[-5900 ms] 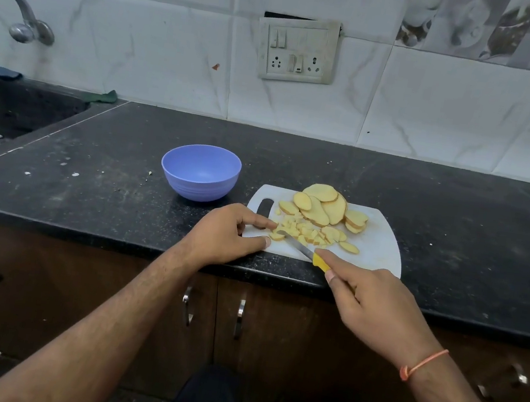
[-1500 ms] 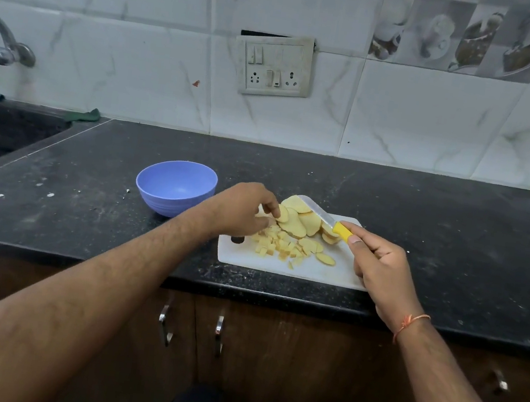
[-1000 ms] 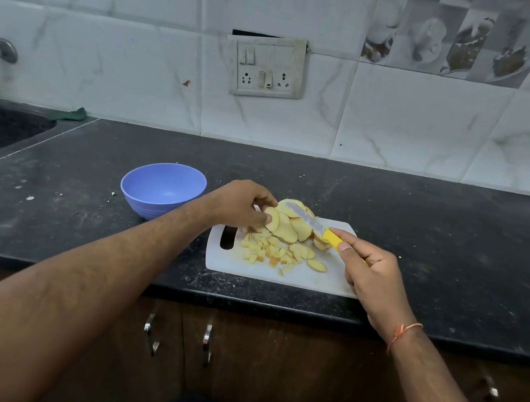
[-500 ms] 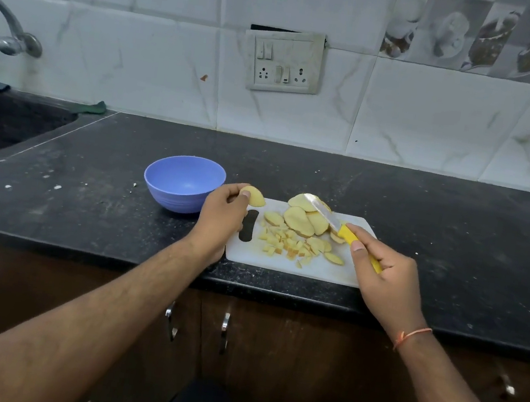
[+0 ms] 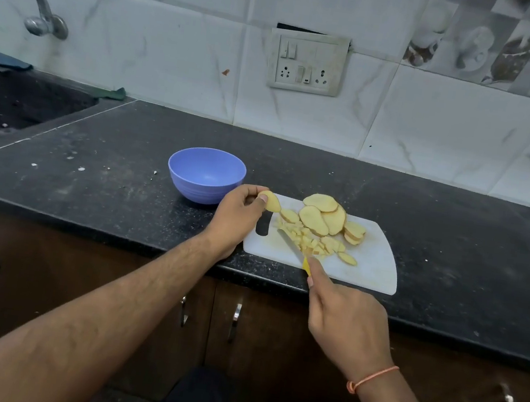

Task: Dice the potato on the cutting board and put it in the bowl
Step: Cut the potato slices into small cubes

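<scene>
**One potato slice held up, the knife by the small pieces**

The left hand (image 5: pixel 238 212) pinches one potato slice (image 5: pixel 269 200) between thumb and fingers. Its grip is narrow, tight on the slice. The slice is held just above the far left corner of the white cutting board (image 5: pixel 373 267), close to the blue bowl (image 5: pixel 206 175). The bowl sits on the dark bench (image 5: pixel 106 178), just left of the board and a little farther away.

The right hand (image 5: pixel 345 321) holds a knife (image 5: pixel 294 247) by its yellow handle. Its fingers curl around the handle, and one finger lies along the top. The blade points far and left, and its tip is beside the pile of small potato pieces (image 5: pixel 307 241) in the middle of the board.

More big slices (image 5: pixel 322 217) lie in a heap on the far side of the board, touching each other. One small slice (image 5: pixel 347 258) lies alone to the right of the pieces.

The held slice is well apart from the knife.
</scene>
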Demonstrator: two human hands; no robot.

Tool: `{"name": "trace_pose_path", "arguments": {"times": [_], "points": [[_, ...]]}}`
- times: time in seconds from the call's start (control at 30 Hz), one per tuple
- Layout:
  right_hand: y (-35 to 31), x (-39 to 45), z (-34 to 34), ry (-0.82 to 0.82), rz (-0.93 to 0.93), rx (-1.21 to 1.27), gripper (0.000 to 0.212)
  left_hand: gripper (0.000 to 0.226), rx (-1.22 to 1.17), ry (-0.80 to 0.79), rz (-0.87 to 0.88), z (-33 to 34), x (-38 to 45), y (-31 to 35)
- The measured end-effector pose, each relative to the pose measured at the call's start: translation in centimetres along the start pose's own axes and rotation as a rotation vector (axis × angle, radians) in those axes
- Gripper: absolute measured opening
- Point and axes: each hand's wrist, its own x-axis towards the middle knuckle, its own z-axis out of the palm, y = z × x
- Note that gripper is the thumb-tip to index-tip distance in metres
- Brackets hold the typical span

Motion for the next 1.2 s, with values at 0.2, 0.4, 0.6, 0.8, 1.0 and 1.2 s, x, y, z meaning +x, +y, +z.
{"name": "trace_pose_path", "arguments": {"times": [0.2, 0.4, 0.6, 0.8, 1.0, 1.2], "points": [[0.9, 0.1, -0.3, -0.001, 0.025, -0.039, 0.045, 0.02, 0.051, -0.046, 0.004, 0.1, -0.1, 0.5], [0.7, -0.1, -0.2, 0.026, 0.059, 0.018, 0.04, 0.022, 0.059, -0.055, 0.004, 0.1, -0.3, 0.8], [-1.3, 1.5, -0.4, 0.035, 0.039, 0.026, 0.044, 0.022, 0.02, -0.025, 0.0, 0.0, -0.2, 0.7], [-1.7, 2.9, 0.5, -0.049, 0.066, -0.082, 0.052, 0.019, -0.004, -0.011, -0.013, 0.1, -0.4, 0.8], [-0.9, 3.1, 0.0, -0.112, 0.149, -0.039, 0.052, 0.018, -0.004, -0.024, 0.014, 0.0, -0.7, 1.4], [-0.8, 3.0, -1.3, -0.093, 0.187, 0.109, 0.047, 0.017, 0.455, -0.024, 0.479, -0.2, -2.3, 1.2]]}}
